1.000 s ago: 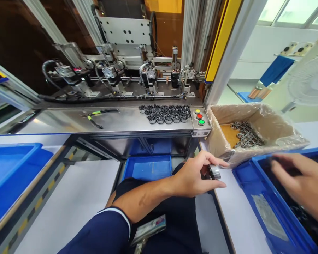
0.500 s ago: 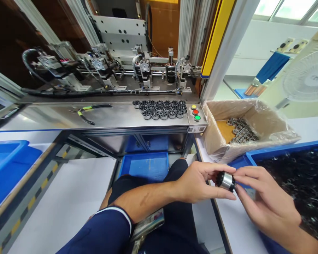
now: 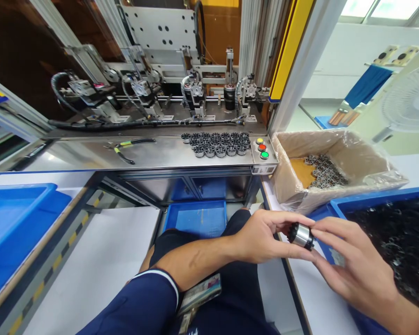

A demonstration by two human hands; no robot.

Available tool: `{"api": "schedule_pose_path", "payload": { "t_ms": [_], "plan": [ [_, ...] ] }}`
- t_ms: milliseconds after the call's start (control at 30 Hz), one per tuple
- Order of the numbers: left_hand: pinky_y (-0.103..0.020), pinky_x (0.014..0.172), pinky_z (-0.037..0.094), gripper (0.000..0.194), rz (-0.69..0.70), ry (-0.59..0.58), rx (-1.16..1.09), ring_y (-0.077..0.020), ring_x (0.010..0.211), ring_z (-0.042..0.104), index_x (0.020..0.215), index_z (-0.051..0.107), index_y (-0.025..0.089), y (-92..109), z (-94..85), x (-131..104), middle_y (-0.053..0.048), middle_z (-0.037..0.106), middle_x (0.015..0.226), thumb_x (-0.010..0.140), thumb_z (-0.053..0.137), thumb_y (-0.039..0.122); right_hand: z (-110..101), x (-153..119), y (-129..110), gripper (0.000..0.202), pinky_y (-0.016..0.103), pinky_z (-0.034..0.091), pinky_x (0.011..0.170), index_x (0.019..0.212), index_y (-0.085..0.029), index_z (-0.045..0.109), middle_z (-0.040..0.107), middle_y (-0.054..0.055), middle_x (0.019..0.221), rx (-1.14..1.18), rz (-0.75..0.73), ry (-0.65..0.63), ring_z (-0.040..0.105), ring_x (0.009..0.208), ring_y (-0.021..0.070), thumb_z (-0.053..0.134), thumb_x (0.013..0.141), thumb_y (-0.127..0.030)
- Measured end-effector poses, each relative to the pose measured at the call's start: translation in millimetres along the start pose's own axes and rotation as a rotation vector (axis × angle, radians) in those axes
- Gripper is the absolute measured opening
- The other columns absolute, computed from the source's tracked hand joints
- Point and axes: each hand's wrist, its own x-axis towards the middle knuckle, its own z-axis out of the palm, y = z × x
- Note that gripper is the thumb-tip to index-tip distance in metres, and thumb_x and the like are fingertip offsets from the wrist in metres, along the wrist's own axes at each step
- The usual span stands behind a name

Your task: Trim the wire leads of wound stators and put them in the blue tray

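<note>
Between my two hands is a small cylindrical part (image 3: 301,236), a silver metal ring with black toothed plastic at both ends, lying on its side. The fingers and thumb of my left hand (image 3: 265,238) close round it from the left. From the right, the fingertips and thumb of my right hand (image 3: 349,258) pinch its other end. Both hands are over the edge of the white right-hand table (image 3: 314,293). Close to my right hand stands a blue bin (image 3: 338,209) heaped with black plastic pieces (image 3: 394,232).
A plastic-lined carton (image 3: 286,179) holds several metal rings (image 3: 324,171). On the machine's steel ledge (image 3: 160,156) are rows of black-and-silver parts (image 3: 220,150), pliers (image 3: 124,151) and a button box (image 3: 264,163). Blue trays (image 3: 24,209) stand at left; another blue tray (image 3: 197,216) sits below the ledge.
The camera view has shifted slightly, so the scene sits further right. Both hands keep their hold on the cylindrical part, which has barely moved.
</note>
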Motion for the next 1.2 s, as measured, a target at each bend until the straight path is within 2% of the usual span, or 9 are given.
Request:
{"api": "schedule_pose_path", "payload": {
  "t_ms": [133,233,367,500,767,1033,1133,1200],
  "plan": [
    [-0.032,0.086,0.057,0.074,-0.045,-0.001,-0.032,-0.0168,0.086,0.069,0.12,0.075,0.013,1.0,0.6,-0.7,-0.01,0.076,0.101,0.055,0.099,0.039,-2.4,2.5,-0.8,0.04,0.038,0.056,0.087,0.125,-0.008,0.062,0.065,0.014,0.109,-0.069,-0.087,0.007,0.064,0.102,0.024,0.074,0.087,-0.004],
    [-0.032,0.088,0.057,0.071,-0.061,-0.002,-0.07,-0.0163,0.088,0.069,0.116,0.076,0.014,2.1,0.4,-0.5,-0.009,0.076,0.102,0.053,0.1,0.035,-4.4,4.0,-2.6,0.036,0.038,0.057,0.085,0.123,-0.008,0.063,0.066,0.014,0.107,-0.124,-0.131,0.005,0.065,0.099,0.0241,0.073,0.088,-0.005],
    [-0.034,0.093,0.057,0.069,-0.085,-0.042,-0.161,-0.0161,0.088,0.071,0.113,0.076,0.014,5.4,0.8,0.5,-0.006,0.076,0.097,0.05,0.101,0.03,-5.6,3.0,-4.9,0.031,0.038,0.057,0.087,0.121,-0.009,0.063,0.066,0.013,0.107,-0.144,-0.091,0.0,0.066,0.1,0.0246,0.072,0.092,-0.012],
    [-0.04,0.097,0.057,0.069,-0.112,-0.047,-0.167,-0.0192,0.091,0.073,0.113,0.076,0.013,6.2,1.3,0.7,-0.007,0.076,0.098,0.05,0.101,0.03,-5.0,2.1,-4.7,0.027,0.04,0.055,0.089,0.116,-0.006,0.063,0.066,0.015,0.107,-0.125,-0.067,0.002,0.065,0.101,0.0259,0.072,0.092,-0.015],
    [-0.033,0.088,0.057,0.073,-0.099,-0.035,-0.115,-0.0174,0.089,0.071,0.116,0.075,0.014,2.8,-0.5,0.2,-0.008,0.076,0.1,0.05,0.1,0.031,-7.1,5.8,-5.1,0.032,0.036,0.055,0.088,0.119,-0.008,0.063,0.064,0.013,0.11,-0.127,-0.084,-0.003,0.065,0.1,0.023,0.072,0.089,-0.004],
    [-0.034,0.088,0.055,0.079,-0.134,-0.05,-0.129,-0.0176,0.086,0.068,0.118,0.076,0.014,-1.0,-0.5,-0.2,-0.007,0.075,0.097,0.045,0.102,0.033,-6.0,-0.1,-1.8,0.028,0.038,0.051,0.09,0.121,-0.005,0.06,0.062,0.014,0.106,-0.193,-0.136,-0.069,0.061,0.101,0.0244,0.067,0.095,-0.01],
    [-0.038,0.092,0.055,0.081,-0.122,-0.044,-0.103,-0.0197,0.089,0.069,0.121,0.074,0.013,-3.4,1.6,-2.6,-0.009,0.075,0.101,0.049,0.101,0.039,-6.2,-0.7,-2.9,0.028,0.04,0.051,0.088,0.12,-0.003,0.061,0.062,0.015,0.106,-0.257,-0.177,-0.052,0.061,0.102,0.0265,0.067,0.093,-0.005],
    [-0.039,0.095,0.055,0.08,-0.092,-0.066,-0.084,-0.0203,0.093,0.069,0.128,0.07,0.013,-4.2,3.0,-6.0,-0.01,0.074,0.106,0.059,0.097,0.042,-5.8,-0.3,-5.6,0.028,0.043,0.052,0.087,0.119,-0.001,0.063,0.063,0.018,0.108,-0.305,-0.22,-0.031,0.063,0.102,0.0298,0.067,0.091,-0.003]
  ]
}}
